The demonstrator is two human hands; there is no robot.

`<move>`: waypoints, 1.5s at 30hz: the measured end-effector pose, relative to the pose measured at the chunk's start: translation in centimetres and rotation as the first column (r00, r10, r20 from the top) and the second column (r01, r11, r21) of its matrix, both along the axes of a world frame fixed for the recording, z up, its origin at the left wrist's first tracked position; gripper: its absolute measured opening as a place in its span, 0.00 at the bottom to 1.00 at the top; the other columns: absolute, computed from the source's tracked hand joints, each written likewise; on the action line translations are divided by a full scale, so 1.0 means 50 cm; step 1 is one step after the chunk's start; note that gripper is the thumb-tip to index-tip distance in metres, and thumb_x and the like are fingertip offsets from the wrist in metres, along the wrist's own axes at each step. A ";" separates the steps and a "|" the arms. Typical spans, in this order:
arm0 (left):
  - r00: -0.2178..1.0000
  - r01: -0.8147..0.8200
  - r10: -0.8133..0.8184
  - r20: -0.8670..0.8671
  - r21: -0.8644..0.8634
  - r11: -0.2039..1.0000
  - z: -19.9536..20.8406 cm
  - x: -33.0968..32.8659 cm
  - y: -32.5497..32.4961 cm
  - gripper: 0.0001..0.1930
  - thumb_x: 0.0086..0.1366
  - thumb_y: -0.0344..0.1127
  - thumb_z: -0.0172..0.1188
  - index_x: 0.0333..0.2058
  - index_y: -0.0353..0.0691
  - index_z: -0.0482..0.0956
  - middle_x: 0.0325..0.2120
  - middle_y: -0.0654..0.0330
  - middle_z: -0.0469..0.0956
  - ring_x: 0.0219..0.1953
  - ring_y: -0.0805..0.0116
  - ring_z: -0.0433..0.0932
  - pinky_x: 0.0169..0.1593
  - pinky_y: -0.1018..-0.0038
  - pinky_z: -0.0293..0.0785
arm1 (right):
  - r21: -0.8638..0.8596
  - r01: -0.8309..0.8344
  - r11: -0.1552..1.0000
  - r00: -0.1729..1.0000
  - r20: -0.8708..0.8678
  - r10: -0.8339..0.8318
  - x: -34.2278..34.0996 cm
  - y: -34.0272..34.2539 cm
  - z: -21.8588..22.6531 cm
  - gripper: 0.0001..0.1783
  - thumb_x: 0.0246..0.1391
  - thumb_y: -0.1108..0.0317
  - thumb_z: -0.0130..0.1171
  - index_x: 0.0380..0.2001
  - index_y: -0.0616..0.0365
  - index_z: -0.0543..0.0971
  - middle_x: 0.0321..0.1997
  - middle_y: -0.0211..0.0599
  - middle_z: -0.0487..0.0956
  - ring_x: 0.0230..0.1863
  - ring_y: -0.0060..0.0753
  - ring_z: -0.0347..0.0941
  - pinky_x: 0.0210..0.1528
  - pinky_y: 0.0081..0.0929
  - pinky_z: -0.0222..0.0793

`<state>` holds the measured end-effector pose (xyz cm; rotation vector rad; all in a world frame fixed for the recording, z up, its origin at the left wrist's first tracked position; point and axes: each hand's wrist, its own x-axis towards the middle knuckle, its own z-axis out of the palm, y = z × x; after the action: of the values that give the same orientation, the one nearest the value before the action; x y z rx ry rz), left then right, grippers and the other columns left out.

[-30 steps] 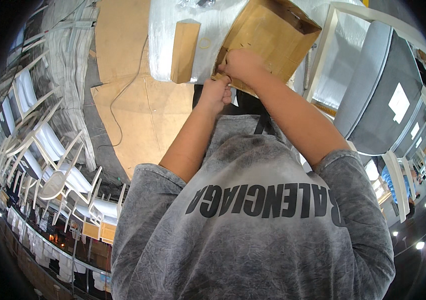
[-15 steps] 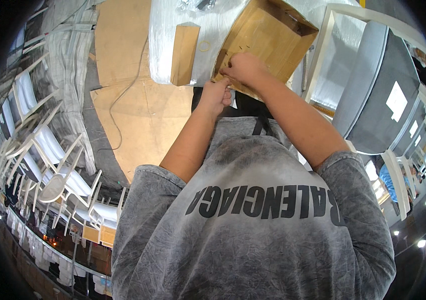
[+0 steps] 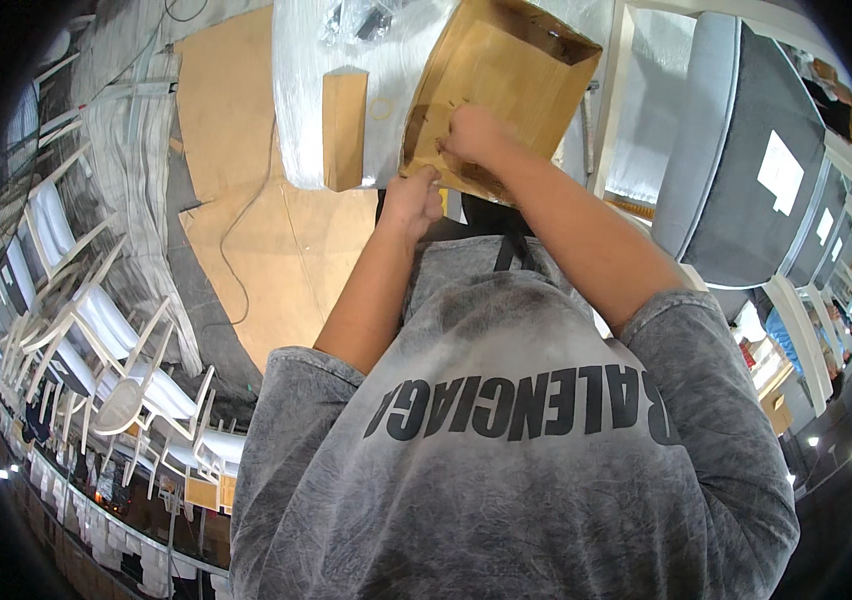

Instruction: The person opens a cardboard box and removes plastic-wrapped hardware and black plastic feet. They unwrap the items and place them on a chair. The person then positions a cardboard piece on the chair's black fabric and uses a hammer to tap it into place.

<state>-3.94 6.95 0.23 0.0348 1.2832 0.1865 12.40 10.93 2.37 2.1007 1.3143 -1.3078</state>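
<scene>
An open cardboard box [image 3: 531, 85] sits tilted on a plastic-wrapped surface [image 3: 298, 120]. Inside its near left part, my right hand [image 3: 476, 135] points down with fingers pinched together; whatever they hold is too small to name. A few tiny dark pieces lie on the box floor by those fingers. My left hand [image 3: 413, 202] is closed, its fingers curled at the box's near left corner, and its contents are hidden. A narrow brown cardboard piece [image 3: 344, 130] lies left of the box, with a thin yellowish ring [image 3: 380, 108] between them.
A clear plastic bag with dark items [image 3: 361, 22] lies at the far edge. Flat cardboard sheets [image 3: 236, 180] and a thin cable [image 3: 229, 258] are on the floor at left. White-framed chairs [image 3: 121, 400] crowd the left side; a grey upholstered piece [image 3: 756, 160] stands at right.
My right hand has moved away from my left, deeper into the box. The left hand stays by the box corner. The whole view has shifted slightly.
</scene>
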 end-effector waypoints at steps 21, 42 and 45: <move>0.992 -0.094 0.101 0.069 -0.100 0.991 0.000 0.016 0.014 0.08 0.65 0.33 0.55 0.28 0.47 0.65 0.15 0.71 0.58 0.13 0.79 0.56 0.14 0.80 0.51 | 0.221 0.371 0.902 0.928 -0.109 -0.355 0.053 0.000 0.068 0.19 0.48 0.55 0.65 0.35 0.62 0.86 0.37 0.54 0.84 0.42 0.51 0.82 0.45 0.45 0.78; 0.922 0.376 -0.385 0.035 0.148 0.915 0.166 -0.009 0.042 0.24 0.67 0.61 0.58 0.23 0.49 0.67 0.11 0.71 0.54 0.12 0.77 0.53 0.15 0.79 0.50 | 0.507 0.170 0.845 0.985 -0.062 -0.161 0.109 -0.102 0.135 0.14 0.49 0.64 0.60 0.37 0.58 0.84 0.37 0.52 0.84 0.41 0.55 0.82 0.42 0.49 0.78; 0.783 0.615 -0.621 -0.029 0.180 0.768 0.184 -0.027 0.031 0.19 0.71 0.55 0.55 0.32 0.45 0.72 0.15 0.69 0.61 0.13 0.75 0.58 0.17 0.78 0.55 | 0.531 0.249 0.810 0.968 -0.123 -0.217 0.134 -0.155 0.142 0.15 0.50 0.60 0.59 0.35 0.59 0.84 0.36 0.55 0.83 0.40 0.56 0.81 0.42 0.48 0.77</move>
<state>-5.29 8.50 9.45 0.6083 1.1553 -0.2719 19.10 3.21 9.49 2.7009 1.6462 -1.1848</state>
